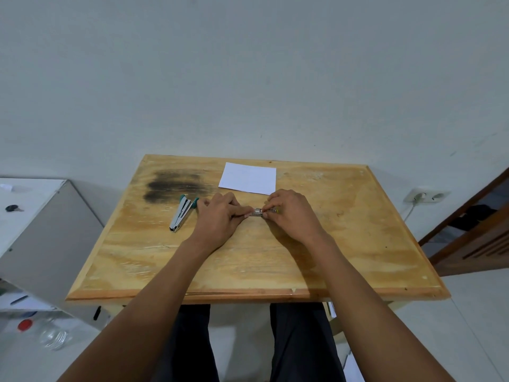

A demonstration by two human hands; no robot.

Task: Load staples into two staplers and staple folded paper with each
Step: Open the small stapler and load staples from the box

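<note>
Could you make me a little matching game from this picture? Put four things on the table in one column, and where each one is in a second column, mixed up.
Things:
1. green-handled stapler
2. white paper
3. small metal stapler
4. dark stain

Places:
A. pinched between the fingertips of the left hand and the right hand
B. lying untouched on the wooden table, just left of the left hand
C. on the far left part of the tabletop
D. flat near the far edge, beyond both hands

Pairs: 1-B, 2-D, 3-A, 4-C
</note>
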